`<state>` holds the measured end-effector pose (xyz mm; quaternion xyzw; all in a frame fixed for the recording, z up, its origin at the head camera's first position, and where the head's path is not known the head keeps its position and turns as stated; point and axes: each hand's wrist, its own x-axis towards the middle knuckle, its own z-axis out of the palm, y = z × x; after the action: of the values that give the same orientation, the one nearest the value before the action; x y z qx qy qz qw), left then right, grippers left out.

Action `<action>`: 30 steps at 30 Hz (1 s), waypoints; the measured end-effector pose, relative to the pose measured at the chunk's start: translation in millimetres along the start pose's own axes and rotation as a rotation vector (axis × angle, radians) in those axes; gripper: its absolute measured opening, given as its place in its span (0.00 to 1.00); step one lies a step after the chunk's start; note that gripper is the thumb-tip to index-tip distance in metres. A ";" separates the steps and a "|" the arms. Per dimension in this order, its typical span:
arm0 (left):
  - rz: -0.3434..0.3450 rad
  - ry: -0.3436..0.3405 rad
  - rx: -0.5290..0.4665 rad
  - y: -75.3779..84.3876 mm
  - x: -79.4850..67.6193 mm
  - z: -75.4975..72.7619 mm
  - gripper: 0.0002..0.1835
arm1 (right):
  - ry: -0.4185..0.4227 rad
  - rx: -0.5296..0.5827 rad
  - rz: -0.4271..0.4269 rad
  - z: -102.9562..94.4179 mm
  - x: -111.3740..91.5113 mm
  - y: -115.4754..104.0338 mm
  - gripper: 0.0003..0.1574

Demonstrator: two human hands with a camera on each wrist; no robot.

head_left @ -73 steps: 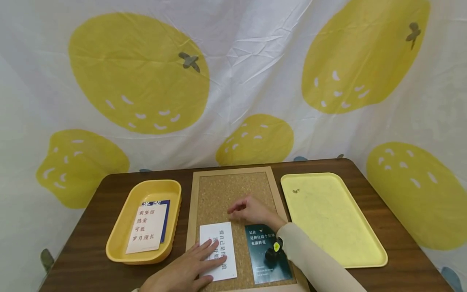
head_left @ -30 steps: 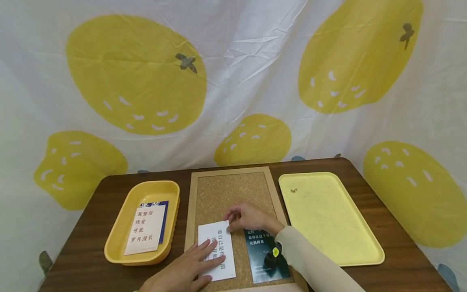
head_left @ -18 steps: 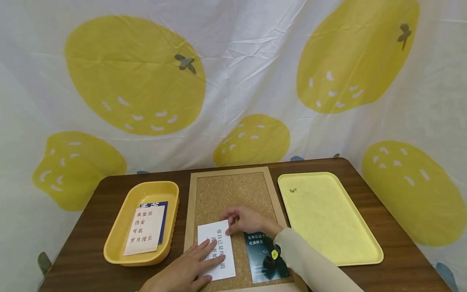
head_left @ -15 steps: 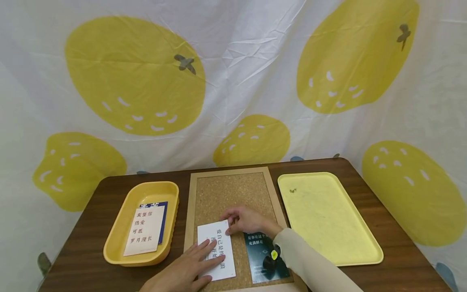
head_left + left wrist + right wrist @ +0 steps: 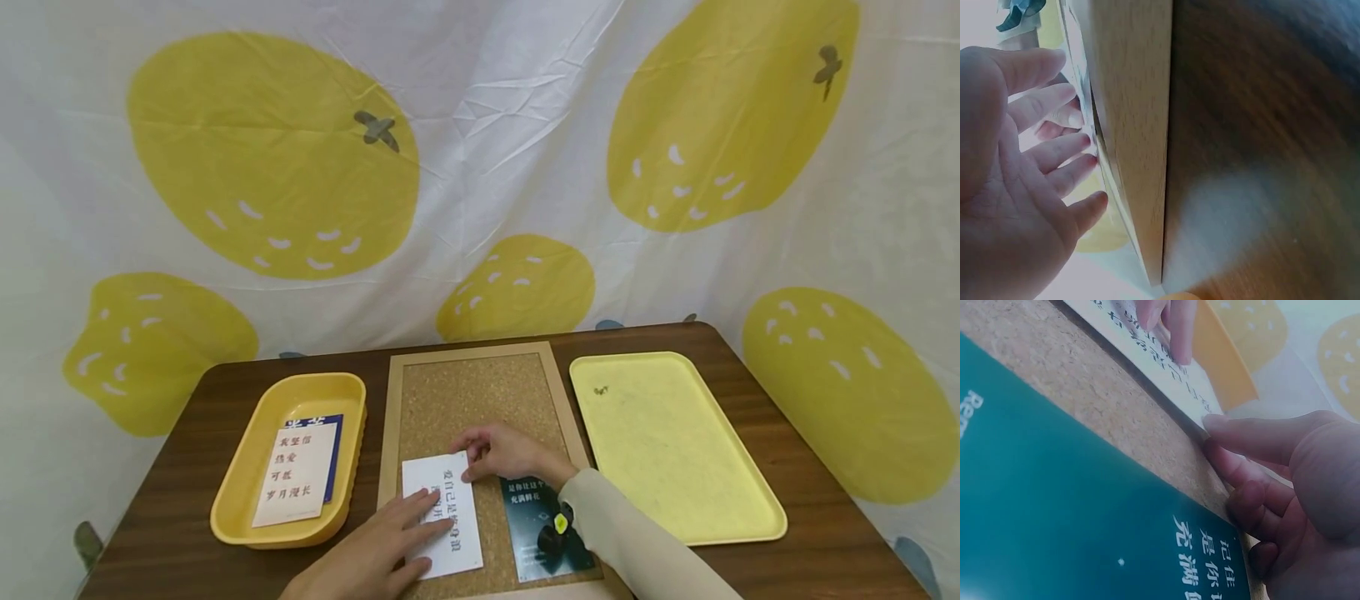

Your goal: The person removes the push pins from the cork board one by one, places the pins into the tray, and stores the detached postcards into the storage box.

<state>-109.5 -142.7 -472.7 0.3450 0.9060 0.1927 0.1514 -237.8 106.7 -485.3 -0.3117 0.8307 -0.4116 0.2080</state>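
A white card (image 5: 467,546) with black Chinese characters lies on the wood-framed cork board (image 5: 480,392). My left hand (image 5: 378,542) rests over its left part, fingers spread and fairly straight; in the left wrist view the fingertips (image 5: 1088,140) are right at the card. With thumb and forefinger, my right hand (image 5: 510,454) pinches the card's far right corner, as the right wrist view shows at the thumb (image 5: 1254,434). Under my right wrist is a dark teal card (image 5: 1085,494) with white characters, also on the cork, partly hidden by the sleeve.
To the left stands a yellow-orange basin (image 5: 247,467) holding a pinkish card (image 5: 292,475) over a blue card (image 5: 333,467). A pale yellow tray (image 5: 675,433) lies right of the board. Behind the brown wooden table (image 5: 172,475) hangs a curtain (image 5: 480,125) with yellow fruit prints.
My right hand has come from above the cork down to the white card's corner and grips it. Lately my left hand has slid slightly left and toward me on the card.
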 end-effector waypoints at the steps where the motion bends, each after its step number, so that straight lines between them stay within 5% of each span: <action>1: -0.003 0.002 -0.002 0.0 -0.4 -0.3 0.27 | 0.000 -0.001 0.001 -0.1 0.3 0.3 0.22; 8: -0.019 0.047 -0.015 -0.4 -9.6 -10.9 0.25 | -0.004 0.017 0.022 -1.3 0.1 -2.3 0.20; 24: -0.139 0.505 0.109 -26.5 -57.2 -42.1 0.22 | -0.014 0.048 0.022 -2.8 1.5 -3.8 0.22; 30: -0.253 0.554 0.053 -43.5 -80.7 -59.7 0.20 | -0.014 0.056 0.029 -3.0 0.5 -3.4 0.21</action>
<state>-100.6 -242.4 -428.4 0.1674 0.9533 0.2355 -0.0878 -238.8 106.4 -480.8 -0.2965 0.8219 -0.4295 0.2284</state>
